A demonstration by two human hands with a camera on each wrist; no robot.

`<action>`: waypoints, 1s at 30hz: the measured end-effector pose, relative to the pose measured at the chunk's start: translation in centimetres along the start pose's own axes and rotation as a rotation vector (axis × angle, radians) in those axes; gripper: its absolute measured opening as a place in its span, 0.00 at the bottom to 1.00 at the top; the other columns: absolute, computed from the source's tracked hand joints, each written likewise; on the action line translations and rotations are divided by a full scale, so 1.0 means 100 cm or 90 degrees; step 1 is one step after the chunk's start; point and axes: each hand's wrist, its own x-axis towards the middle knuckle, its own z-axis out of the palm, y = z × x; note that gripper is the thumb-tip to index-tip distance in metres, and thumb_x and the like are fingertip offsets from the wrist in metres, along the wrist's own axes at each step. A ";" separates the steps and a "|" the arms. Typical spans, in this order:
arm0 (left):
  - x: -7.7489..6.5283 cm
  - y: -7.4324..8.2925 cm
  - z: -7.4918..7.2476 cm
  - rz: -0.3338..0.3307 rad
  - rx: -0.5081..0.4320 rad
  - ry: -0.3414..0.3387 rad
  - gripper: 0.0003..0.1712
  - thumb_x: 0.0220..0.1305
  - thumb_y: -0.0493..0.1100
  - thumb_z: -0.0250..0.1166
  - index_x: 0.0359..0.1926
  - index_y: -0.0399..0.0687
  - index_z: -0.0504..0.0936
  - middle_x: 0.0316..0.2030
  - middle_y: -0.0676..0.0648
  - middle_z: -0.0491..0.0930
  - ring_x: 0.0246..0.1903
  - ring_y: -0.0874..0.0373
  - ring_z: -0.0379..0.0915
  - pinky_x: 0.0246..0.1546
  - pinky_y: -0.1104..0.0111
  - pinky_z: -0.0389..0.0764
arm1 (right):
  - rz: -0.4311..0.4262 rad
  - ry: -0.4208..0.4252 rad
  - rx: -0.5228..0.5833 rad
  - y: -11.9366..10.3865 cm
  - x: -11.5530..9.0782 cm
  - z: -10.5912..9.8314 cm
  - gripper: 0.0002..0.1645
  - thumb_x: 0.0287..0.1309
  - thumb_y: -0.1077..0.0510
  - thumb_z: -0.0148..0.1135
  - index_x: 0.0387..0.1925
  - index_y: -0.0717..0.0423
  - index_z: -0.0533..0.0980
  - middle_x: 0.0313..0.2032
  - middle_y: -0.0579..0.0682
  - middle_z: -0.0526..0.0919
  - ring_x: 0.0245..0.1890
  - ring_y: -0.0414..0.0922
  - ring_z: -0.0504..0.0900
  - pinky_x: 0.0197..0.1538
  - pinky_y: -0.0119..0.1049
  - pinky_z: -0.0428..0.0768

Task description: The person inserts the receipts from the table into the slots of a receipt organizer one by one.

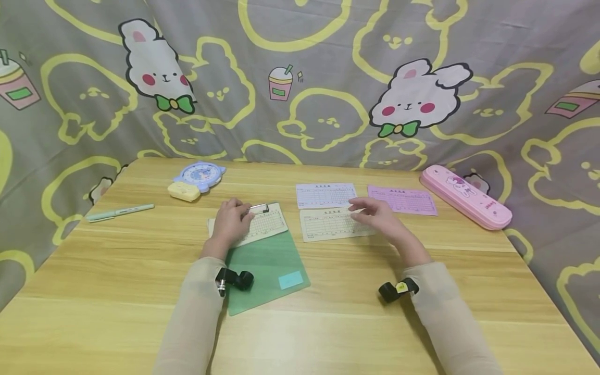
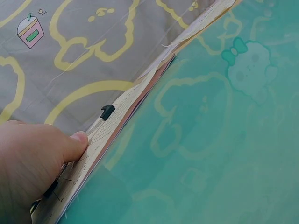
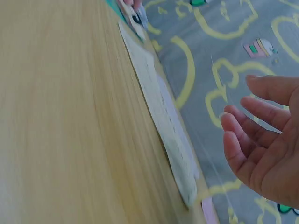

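My left hand is at the metal clip of a green translucent clipboard, its thumb on the top sheet near the clip and its fingers curled at the board's upper edge. A stack of cream printed forms lies under the clip; in the left wrist view, layered sheet edges show along the board. My right hand hovers over the right end of a loose cream form, fingers loosely bent and holding nothing. Behind that form are a pale lilac form and a purple form.
A pink pencil case stands at the back right. At the back left are a blue clock-shaped item and a small yellow block, with a pale green pen left of them. A patterned curtain hangs behind the table.
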 end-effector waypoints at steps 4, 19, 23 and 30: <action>0.000 0.000 0.001 -0.005 -0.007 0.002 0.20 0.58 0.44 0.56 0.49 0.37 0.74 0.41 0.41 0.67 0.40 0.48 0.58 0.41 0.58 0.60 | 0.010 0.036 -0.003 0.026 0.002 -0.009 0.24 0.51 0.62 0.58 0.50 0.68 0.68 0.42 0.62 0.74 0.38 0.48 0.73 0.39 0.33 0.71; 0.002 0.001 0.000 -0.037 -0.026 -0.021 0.21 0.59 0.45 0.55 0.51 0.38 0.73 0.43 0.42 0.66 0.43 0.48 0.57 0.42 0.57 0.60 | 0.082 0.070 -0.011 0.064 0.004 -0.011 0.30 0.46 0.62 0.61 0.52 0.70 0.65 0.47 0.66 0.69 0.45 0.56 0.68 0.49 0.45 0.64; 0.001 0.001 0.000 -0.037 -0.030 -0.019 0.22 0.59 0.46 0.55 0.51 0.38 0.72 0.43 0.42 0.66 0.43 0.47 0.57 0.42 0.57 0.60 | 0.068 0.047 -0.038 0.064 0.007 -0.008 0.34 0.44 0.62 0.63 0.53 0.70 0.63 0.50 0.67 0.67 0.46 0.58 0.67 0.50 0.48 0.62; 0.000 0.001 0.000 -0.035 -0.038 -0.013 0.22 0.59 0.46 0.55 0.51 0.37 0.72 0.43 0.41 0.66 0.43 0.47 0.57 0.42 0.57 0.60 | 0.071 0.033 -0.122 0.060 0.006 -0.006 0.37 0.42 0.59 0.64 0.55 0.68 0.63 0.52 0.65 0.64 0.52 0.57 0.60 0.54 0.49 0.55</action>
